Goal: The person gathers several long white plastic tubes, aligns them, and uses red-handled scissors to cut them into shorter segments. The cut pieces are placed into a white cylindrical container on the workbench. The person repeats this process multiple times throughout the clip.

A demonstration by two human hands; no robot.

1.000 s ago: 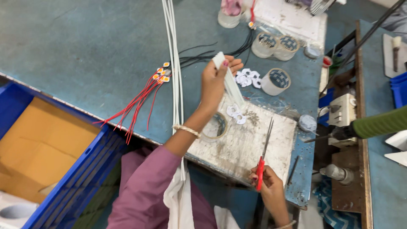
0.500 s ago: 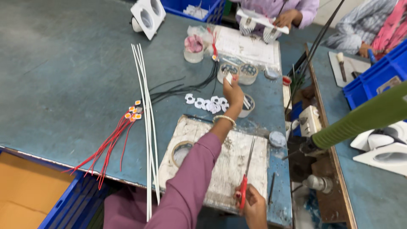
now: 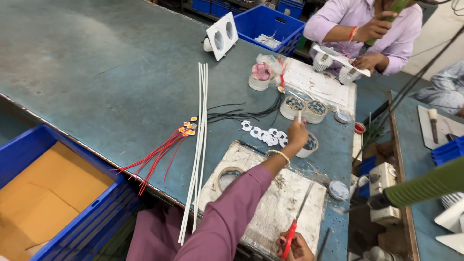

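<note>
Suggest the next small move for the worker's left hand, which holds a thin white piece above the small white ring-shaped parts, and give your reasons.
Probably lower the left hand to the small white ring-shaped parts on the blue-grey metal table. It hovers just beside them, pinching a thin white piece, while the right hand rests at the near edge of the worn white work board, gripping red-handled scissors.

Left arm in purple sleeve stretched forward and up across frame, elbow low near bottom edge, bangle at wrist. Left hand (image 3: 297, 136) raised at arm's end, back toward camera, fingers curled, pinching small white piece upright between fingertips. Right hand (image 3: 295, 245) low at bottom edge, close to body, only partly in view, fingers wrapped round red handle, fist closed, red-painted nails showing
</note>
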